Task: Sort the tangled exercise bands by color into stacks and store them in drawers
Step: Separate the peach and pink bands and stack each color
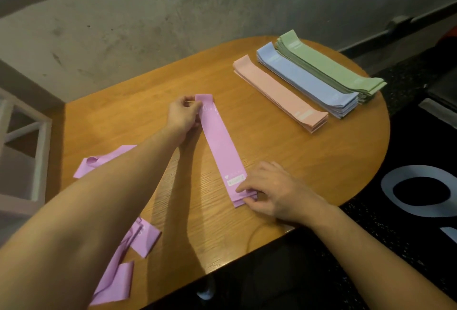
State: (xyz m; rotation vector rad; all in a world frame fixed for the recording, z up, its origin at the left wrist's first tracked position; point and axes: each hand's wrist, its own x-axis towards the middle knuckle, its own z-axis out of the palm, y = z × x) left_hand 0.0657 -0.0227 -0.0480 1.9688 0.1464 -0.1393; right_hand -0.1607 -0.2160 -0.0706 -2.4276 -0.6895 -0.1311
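dim, warm light | soft arm shadows | wide-angle edge bending | slight softness

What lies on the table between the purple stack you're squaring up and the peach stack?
Nothing: in the head view only bare wooden table separates the purple stack from the peach stack.

Two bare hands and two bare forearms, unclothed right to the frame's edge. Left hand (183,118) seen from the back, knuckles faintly ridged. Left forearm (99,198) smooth and long, swelling broad toward the near corner through the wide lens. Right hand (269,192) with tendons and knuckles showing plainly across its back. Right forearm (371,243) likewise smooth. Nearer than the hands, dark clothing (284,267), cut unclear, and a pale rounded tip (205,293), too blurred to tell.
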